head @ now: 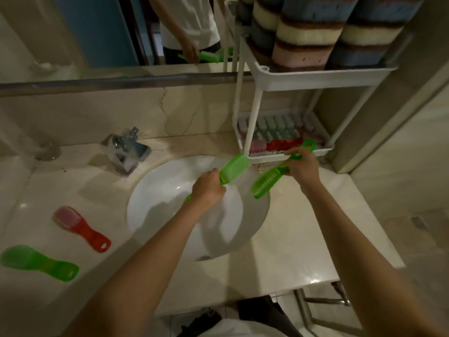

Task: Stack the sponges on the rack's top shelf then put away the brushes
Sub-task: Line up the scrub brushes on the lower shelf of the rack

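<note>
Left hand's (209, 186) grip clasped one green brush (234, 169), right hand's (301, 166) another; that one, beside the rack (315, 79), looked best laid flat inside.

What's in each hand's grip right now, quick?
Left hand: closed, holding a green brush.
Right hand: closed, holding a second green brush.

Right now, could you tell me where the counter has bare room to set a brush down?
Bare counter lies right of the sink, in front of the rack's lower shelf. That shelf is packed with brushes; the left side holds a red brush and green brush.
</note>
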